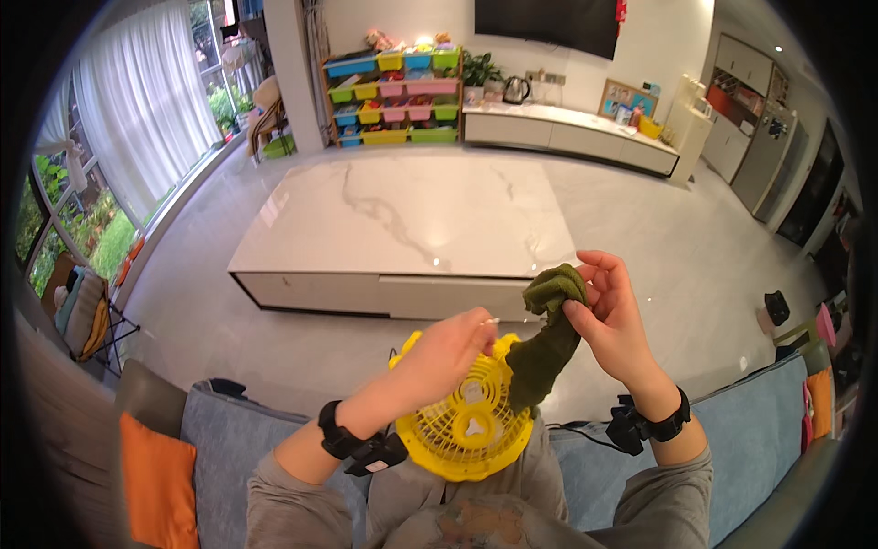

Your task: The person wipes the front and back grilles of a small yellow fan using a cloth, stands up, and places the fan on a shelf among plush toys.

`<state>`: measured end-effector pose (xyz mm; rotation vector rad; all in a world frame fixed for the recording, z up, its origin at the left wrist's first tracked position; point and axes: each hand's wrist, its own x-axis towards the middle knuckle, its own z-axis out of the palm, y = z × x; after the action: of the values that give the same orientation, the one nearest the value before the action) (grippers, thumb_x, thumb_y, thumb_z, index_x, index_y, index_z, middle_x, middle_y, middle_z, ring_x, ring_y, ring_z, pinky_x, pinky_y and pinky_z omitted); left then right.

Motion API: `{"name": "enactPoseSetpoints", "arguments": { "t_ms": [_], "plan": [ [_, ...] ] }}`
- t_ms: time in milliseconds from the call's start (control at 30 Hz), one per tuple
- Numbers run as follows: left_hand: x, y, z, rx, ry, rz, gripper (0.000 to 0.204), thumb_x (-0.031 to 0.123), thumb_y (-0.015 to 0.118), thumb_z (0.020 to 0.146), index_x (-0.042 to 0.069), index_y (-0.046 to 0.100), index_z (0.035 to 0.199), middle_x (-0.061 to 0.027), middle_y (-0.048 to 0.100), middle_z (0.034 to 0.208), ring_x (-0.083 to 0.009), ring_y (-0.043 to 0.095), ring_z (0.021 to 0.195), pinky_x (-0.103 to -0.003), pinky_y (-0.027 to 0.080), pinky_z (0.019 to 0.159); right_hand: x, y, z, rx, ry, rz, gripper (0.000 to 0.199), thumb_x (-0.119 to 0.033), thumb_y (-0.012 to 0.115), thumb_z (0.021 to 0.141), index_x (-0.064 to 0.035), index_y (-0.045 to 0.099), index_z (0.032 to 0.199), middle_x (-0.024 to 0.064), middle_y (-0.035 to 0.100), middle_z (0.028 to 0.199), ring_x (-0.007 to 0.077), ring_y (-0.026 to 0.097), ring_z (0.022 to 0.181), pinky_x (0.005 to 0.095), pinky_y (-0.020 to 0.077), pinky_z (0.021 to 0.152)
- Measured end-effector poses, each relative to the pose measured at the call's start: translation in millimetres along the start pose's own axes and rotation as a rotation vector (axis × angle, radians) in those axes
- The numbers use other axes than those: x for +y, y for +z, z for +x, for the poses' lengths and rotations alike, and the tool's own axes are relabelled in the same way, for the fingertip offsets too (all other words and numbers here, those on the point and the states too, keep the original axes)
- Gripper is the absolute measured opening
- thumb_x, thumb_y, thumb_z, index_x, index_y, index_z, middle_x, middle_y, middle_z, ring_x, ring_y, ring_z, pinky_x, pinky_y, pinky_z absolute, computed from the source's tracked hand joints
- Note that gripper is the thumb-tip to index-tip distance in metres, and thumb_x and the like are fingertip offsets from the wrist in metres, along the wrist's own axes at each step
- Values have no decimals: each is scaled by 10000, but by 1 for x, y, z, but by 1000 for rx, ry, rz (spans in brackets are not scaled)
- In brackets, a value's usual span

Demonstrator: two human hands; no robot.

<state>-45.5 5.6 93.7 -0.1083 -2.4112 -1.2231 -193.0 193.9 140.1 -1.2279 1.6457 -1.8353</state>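
A: What is nearest?
B: The left hand (448, 355), its grip narrow, fingertips pinched together at something white, too small to make out
A: And the right hand (615, 325)?
B: Its grip is closed on the bunched top of a dark green sock (540, 363)
A: So where is the sock?
B: Hanging from that hand, its lower end by the right side of a yellow basket (457, 469) at the person's lap (543, 483)
A: What about either side?
B: A blue sofa (229, 448) reaches out both ways, with an orange cushion (157, 485) at the left
A: Further off?
B: A white marble-patterned table (302, 215), then a rack of coloured bins (393, 89), a low white cabinet (567, 136) to its right and a dark screen (549, 24) above the cabinet
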Motion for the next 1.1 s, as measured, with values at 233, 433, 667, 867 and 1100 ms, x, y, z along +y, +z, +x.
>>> {"name": "enactPoseSetpoints", "arguments": {
  "t_ms": [233,433,667,867,1100],
  "plan": [
    [32,9,47,-51,-175,-17,264,196,560,992,25,576,1192,-121,597,819,-141,605,818,-299,470,740,-29,-13,23,28,-163,-83,605,149,427,831,-17,368,1410,63,528,1162,133,576,1107,255,487,911],
    [-16,14,50,-11,-126,-303,308,138,673,927,45,609,1214,-55,635,1002,-108,592,855,-257,485,765,-37,3,44,-15,-119,52,482,94,460,835,8,495,1307,92,606,1127,142,598,1060,266,492,926],
    [-2,-4,34,-41,-270,-247,331,167,695,907,51,616,1207,-42,653,1010,-93,572,742,-257,472,679,-35,7,48,47,-17,41,197,33,562,871,-21,516,1054,54,621,1037,107,608,969,254,513,831],
    [-24,-4,33,2,-190,-148,291,172,672,909,43,631,1168,-109,680,888,-135,560,642,-302,452,602,-26,20,55,1,-121,13,166,3,589,886,-60,440,925,29,592,963,79,538,860,234,475,777],
    [3,-71,25,238,-190,258,161,123,611,934,21,663,1047,-34,543,623,-64,439,589,-261,389,537,-12,-28,56,-58,30,-423,219,-57,630,916,-71,423,846,-7,545,904,55,511,766,201,439,637]
  ]
}}
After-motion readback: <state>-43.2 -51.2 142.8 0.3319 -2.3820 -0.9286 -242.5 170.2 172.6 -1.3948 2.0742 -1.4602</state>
